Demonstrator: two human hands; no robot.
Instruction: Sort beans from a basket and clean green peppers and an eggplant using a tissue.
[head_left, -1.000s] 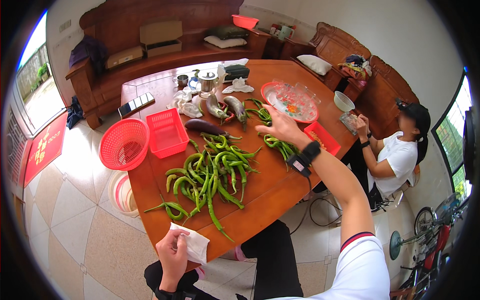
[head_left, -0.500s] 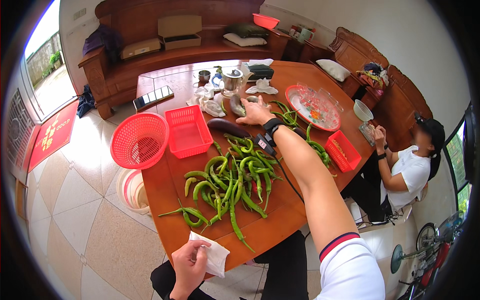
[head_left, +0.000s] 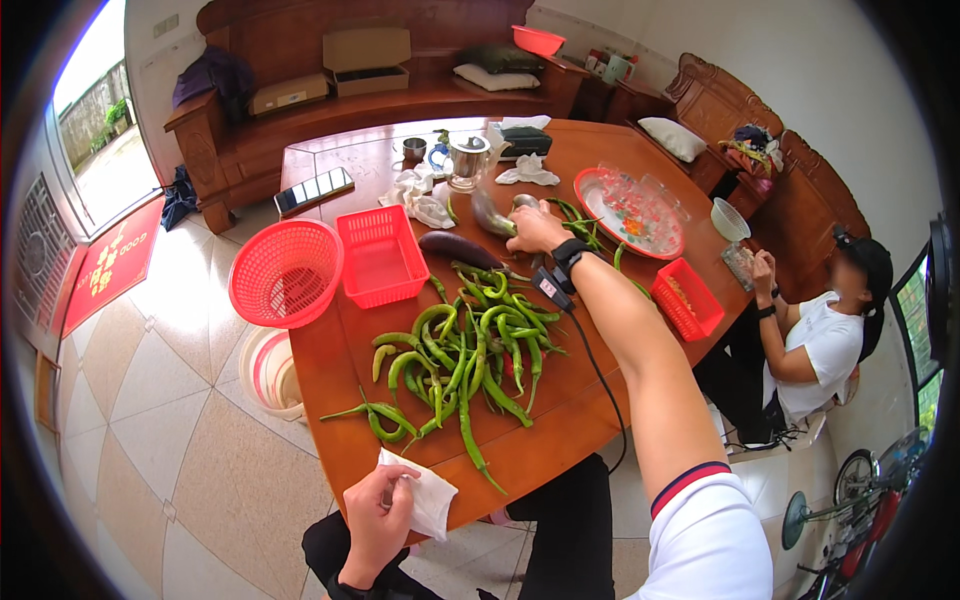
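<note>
My right hand (head_left: 538, 230) reaches across the table and grips the stem end of a greyish-purple eggplant (head_left: 492, 214), slightly blurred. Close beside it, partly behind my hand, is another pale rounded thing (head_left: 525, 201). A dark purple eggplant (head_left: 460, 249) lies just nearer to me. Below it spreads a heap of long green peppers (head_left: 465, 350). At the table's near edge my left hand (head_left: 378, 515) is closed on a white tissue (head_left: 431, 502).
Left on the table (head_left: 345, 400) stand a round red basket (head_left: 286, 272) and a square red basket (head_left: 380, 262). A metal-lidded jug (head_left: 468, 160), crumpled tissues and a phone (head_left: 314, 191) lie beyond. A patterned tray (head_left: 632, 215) and a small red basket (head_left: 688, 300) are right, near a seated person (head_left: 820, 340).
My right hand has gone from spread over the eggplant to gripping its stem end, moving slightly right and nearer. The eggplant has shifted with it. My left hand keeps the tissue.
</note>
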